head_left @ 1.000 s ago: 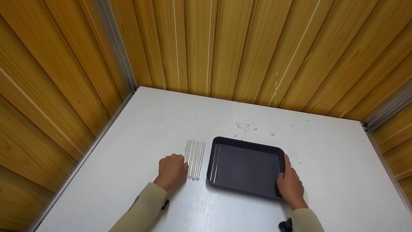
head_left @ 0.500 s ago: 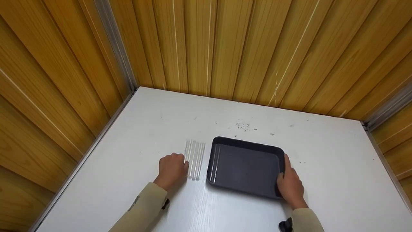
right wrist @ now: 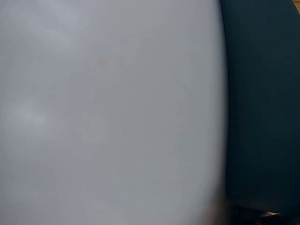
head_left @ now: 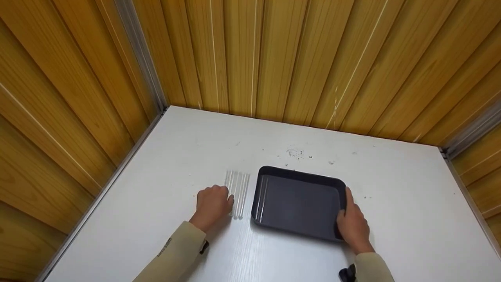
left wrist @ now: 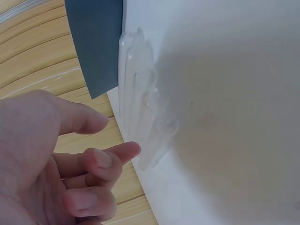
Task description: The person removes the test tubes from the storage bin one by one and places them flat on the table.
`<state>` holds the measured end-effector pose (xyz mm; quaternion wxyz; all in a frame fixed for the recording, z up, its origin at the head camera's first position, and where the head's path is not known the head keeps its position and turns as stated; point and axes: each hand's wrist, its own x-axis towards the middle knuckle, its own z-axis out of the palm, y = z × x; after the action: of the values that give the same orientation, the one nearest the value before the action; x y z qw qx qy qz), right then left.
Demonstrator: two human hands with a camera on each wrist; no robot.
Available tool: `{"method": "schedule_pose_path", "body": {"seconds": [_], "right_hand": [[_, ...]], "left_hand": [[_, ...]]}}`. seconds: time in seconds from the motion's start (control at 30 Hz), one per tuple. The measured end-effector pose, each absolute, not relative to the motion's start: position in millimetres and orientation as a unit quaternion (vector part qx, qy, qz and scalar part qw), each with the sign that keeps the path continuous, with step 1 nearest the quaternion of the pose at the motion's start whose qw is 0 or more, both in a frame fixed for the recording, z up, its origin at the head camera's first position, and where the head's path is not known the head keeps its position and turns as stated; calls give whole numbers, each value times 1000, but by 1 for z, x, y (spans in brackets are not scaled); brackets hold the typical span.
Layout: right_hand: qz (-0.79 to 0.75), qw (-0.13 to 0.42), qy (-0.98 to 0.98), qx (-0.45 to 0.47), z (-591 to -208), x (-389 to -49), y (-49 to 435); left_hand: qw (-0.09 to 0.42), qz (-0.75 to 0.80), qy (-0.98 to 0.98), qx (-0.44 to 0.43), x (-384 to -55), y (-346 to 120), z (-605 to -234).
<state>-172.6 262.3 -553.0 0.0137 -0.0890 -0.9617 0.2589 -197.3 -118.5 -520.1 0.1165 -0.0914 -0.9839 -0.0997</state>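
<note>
Several clear test tubes (head_left: 239,196) lie side by side on the white table, left of a dark rectangular tray (head_left: 301,207). My left hand (head_left: 213,205) is at the left edge of the row, covering part of it in the head view. Thumb and fingers are apart and loosely bent in the left wrist view, the index fingertip (left wrist: 132,151) close to the nearest tube (left wrist: 159,138), nothing between them. Two narrow bright lines, like clear tubes, run along the tray's inner left side. My right hand (head_left: 354,225) grips the tray's right side, thumb at the inner wall.
The white table (head_left: 188,145) has dark specks and scuffs behind the tray. Wood-patterned panels (head_left: 274,58) rise at the back and both sides, with metal posts at the corners. The right wrist view shows mostly bare tabletop (right wrist: 117,103) and the dark tray side (right wrist: 262,103).
My left hand has shifted slightly to the right, now overlapping more of the test tubes. The right hand and the tray have stayed in place.
</note>
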Motion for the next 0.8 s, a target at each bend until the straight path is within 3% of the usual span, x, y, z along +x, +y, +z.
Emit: {"method": "schedule_pose_path", "body": {"seconds": [0.4, 0.6, 0.8], "right_hand": [[253, 19, -963, -89, -553, -173, 262], [254, 19, -963, -90, -553, -173, 262], [254, 19, -963, -91, -553, -173, 262]], "left_hand": [[150, -91, -978, -115, -195, -111, -514], [105, -108, -980, -129, -195, -104, -511], [93, -128, -977, -143, -194, -101, -511]]}}
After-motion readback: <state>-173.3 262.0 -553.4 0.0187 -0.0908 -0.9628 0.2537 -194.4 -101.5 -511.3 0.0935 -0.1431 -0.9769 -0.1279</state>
